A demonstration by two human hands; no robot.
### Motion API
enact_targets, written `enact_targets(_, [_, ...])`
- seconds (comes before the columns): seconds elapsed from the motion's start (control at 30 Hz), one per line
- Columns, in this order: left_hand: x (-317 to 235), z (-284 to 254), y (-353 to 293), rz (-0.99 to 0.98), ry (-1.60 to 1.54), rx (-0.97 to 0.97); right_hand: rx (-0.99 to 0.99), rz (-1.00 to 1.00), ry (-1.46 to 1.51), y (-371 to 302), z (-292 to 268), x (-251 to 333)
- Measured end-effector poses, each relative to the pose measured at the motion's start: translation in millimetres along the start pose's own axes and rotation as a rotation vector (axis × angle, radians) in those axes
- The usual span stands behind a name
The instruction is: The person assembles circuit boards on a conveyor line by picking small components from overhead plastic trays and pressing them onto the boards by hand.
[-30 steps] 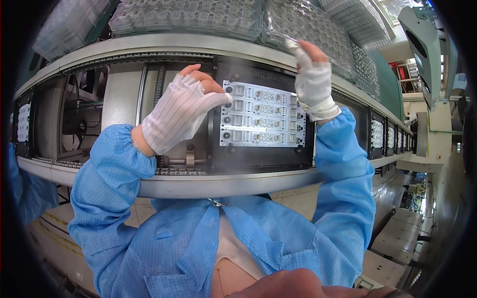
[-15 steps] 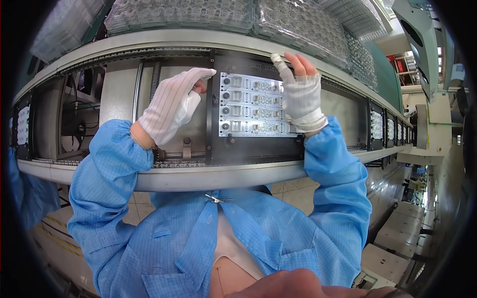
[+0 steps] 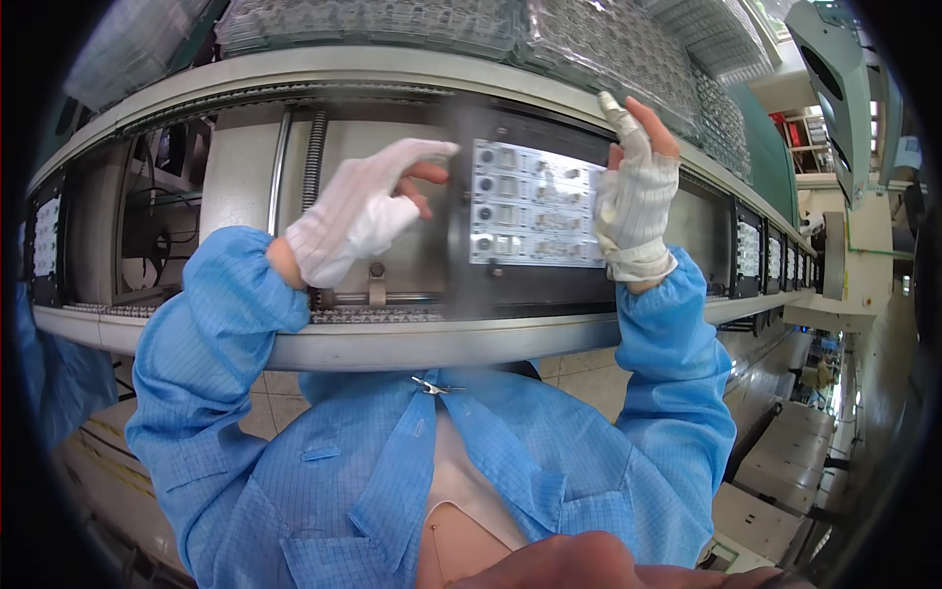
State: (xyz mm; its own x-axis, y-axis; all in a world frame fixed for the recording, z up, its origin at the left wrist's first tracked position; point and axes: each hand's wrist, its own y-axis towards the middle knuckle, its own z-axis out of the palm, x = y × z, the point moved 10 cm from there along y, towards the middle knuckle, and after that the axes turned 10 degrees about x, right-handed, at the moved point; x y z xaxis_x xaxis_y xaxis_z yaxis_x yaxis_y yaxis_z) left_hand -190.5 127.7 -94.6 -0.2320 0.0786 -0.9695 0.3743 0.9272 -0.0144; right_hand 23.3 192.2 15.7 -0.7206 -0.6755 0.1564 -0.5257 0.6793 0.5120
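A black carrier plate (image 3: 549,294) lies across the conveyor rails, bearing a silvery panel of several small circuit boards (image 3: 538,208). Its left edge is blurred. My left hand (image 3: 358,211), in a white striped glove with bare fingertips, hovers beside that edge, index finger stretched toward it and the other fingers loosely bent. It holds nothing. At the panel's right end is my right hand (image 3: 636,191), gloved likewise, with a pale cot on one fingertip. Its fingers point to the far rail, apart from one another; it covers the plate's right edge, and contact there is unclear.
Two pale metal rails (image 3: 412,344) with chains bound the conveyor. A threaded rod (image 3: 316,157) crosses it at left. Further loaded plates stand at far left (image 3: 46,236) and right (image 3: 749,245). Clear plastic trays (image 3: 608,59) are stacked behind the far rail.
The carrier plate with its boards has shifted to the right. My right hand has moved right along with it, and my left hand has followed a little, index finger reaching further.
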Motion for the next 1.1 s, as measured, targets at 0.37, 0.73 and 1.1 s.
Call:
enact_targets(0.37, [12.3,-7.3,11.1,0.035,0.001,-0.082,0.251,-0.427,-0.073,21.1,50.0,79.1])
enact_targets(0.73, [-7.9,-2.7,7.8,0.159,0.183,-0.091,-0.028,-0.353,-0.069,56.5,50.1,44.6])
enact_targets(1.1, [-18.1,6.9,6.3,0.232,0.359,-0.041,-0.085,-0.425,0.000,67.5,58.2,34.0])
